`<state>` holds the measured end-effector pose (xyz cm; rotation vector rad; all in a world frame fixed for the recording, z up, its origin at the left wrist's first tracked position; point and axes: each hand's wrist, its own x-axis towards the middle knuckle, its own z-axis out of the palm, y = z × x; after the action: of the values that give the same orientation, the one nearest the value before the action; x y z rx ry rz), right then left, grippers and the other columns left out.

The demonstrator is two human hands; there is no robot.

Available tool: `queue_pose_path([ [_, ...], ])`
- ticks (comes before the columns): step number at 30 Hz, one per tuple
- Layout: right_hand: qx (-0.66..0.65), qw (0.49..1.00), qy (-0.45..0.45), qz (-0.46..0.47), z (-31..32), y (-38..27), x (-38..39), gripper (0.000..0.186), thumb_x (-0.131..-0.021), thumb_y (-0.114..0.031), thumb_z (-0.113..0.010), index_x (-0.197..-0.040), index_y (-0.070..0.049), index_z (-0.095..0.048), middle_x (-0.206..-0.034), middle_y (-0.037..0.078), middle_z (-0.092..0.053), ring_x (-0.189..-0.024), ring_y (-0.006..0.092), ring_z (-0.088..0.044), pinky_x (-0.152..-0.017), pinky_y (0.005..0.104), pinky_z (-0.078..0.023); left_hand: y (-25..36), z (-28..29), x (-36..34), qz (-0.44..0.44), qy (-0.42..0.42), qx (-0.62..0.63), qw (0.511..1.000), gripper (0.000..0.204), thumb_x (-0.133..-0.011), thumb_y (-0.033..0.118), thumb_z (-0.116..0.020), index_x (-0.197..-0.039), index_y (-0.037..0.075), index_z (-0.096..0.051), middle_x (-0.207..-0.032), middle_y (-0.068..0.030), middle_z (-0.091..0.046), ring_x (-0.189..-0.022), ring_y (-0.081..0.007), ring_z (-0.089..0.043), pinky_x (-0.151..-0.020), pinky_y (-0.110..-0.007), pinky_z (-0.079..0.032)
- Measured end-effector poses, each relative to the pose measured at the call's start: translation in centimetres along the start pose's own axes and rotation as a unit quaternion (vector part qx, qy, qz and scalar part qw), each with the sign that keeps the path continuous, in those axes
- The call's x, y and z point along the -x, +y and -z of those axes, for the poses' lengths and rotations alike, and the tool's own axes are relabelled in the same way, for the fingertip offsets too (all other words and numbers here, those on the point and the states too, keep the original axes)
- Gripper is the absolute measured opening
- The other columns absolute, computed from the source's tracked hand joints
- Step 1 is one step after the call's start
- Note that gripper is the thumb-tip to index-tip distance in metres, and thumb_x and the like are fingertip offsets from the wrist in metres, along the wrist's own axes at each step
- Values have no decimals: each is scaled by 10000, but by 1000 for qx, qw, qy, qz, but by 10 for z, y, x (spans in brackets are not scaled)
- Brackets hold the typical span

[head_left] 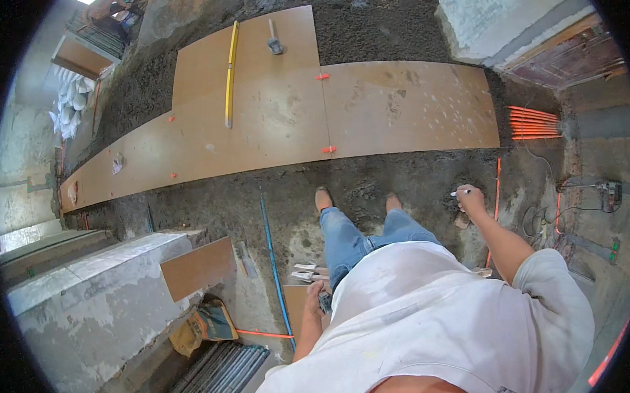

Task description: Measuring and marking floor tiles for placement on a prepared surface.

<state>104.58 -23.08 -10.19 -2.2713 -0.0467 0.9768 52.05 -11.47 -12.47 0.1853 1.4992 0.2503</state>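
I look down past my white shirt to my jeans and shoes on rough grey mortar. My right hand, out to the right, is closed on a slim white object, too small to name for sure. My left hand, low by my left hip, is closed round a dark object, partly hidden by my body. Ahead lie large tan tiles with orange levelling pieces, a yellow spirit level and a mallet.
A co-worker is at the far upper left, near white bags. Left are a concrete step, a loose tile, a sack and metal pipes. Orange conduits and a cabled tool are on the right.
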Motion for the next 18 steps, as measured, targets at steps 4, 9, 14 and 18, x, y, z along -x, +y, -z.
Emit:
queue_pose_path([
  [4, 26, 998, 48, 6, -28, -17, 18, 179, -745, -185, -574, -835, -48, -648, -564, 51, -574, -470, 133, -552, -441, 274, -433, 77, 12, -24, 36, -19, -42, 998, 178, -786, 226, -607, -919, 124, -547, -759, -25, -542, -657, -159, -556, -553, -319, -467],
  [9, -44, 996, 75, -19, -54, -49, 66, 194, -754, -176, -572, -872, -38, -641, -592, 64, -579, -467, 140, -551, -428, 269, -427, 169, 37, -35, 77, -51, -195, 976, 328, -785, 113, -538, -1111, 82, -534, -856, -52, -594, -738, -183, -577, -598, -331, -474],
  [14, 70, 986, 147, 19, -49, -30, 107, 196, -752, -202, -583, -846, -42, -648, -582, 65, -580, -450, 157, -547, -425, 296, -422, 227, 44, -50, 125, -62, -241, 961, 428, -803, 84, -474, -1230, 82, -454, -851, -109, -611, -592, -196, -561, -511, -330, -457],
  [18, 76, 970, 191, -127, -15, 46, 144, 170, -726, -202, -604, -766, -40, -632, -602, 61, -583, -456, 148, -547, -431, 302, -437, 257, 20, -71, 158, -75, -266, 948, 400, -822, 87, -427, -1221, 82, -462, -780, -107, -604, -566, -203, -555, -480, -341, -453],
])
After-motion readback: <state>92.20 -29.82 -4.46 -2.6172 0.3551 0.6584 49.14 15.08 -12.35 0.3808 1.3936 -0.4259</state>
